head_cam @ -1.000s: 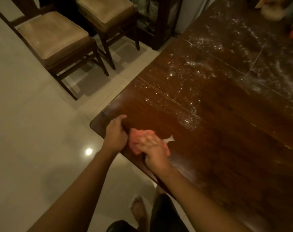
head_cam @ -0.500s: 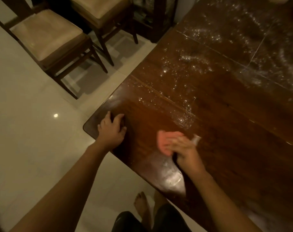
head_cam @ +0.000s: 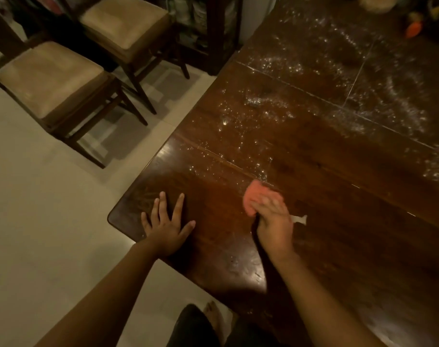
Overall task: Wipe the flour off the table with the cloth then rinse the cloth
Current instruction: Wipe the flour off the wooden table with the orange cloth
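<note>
Where the pale floor fills the left side, a cushioned chair and a second chair stand well apart from the bench. On the near corner of the bench the left hand lies flat, its fingers spread wide, holding nothing. To its right the right hand lies on top of the pink cloth and presses it to the wood; the fingers are blurred but look nearly straight. A small white scrap shows just beside this hand. Flour is scattered beyond the cloth, up to the far right.
</note>
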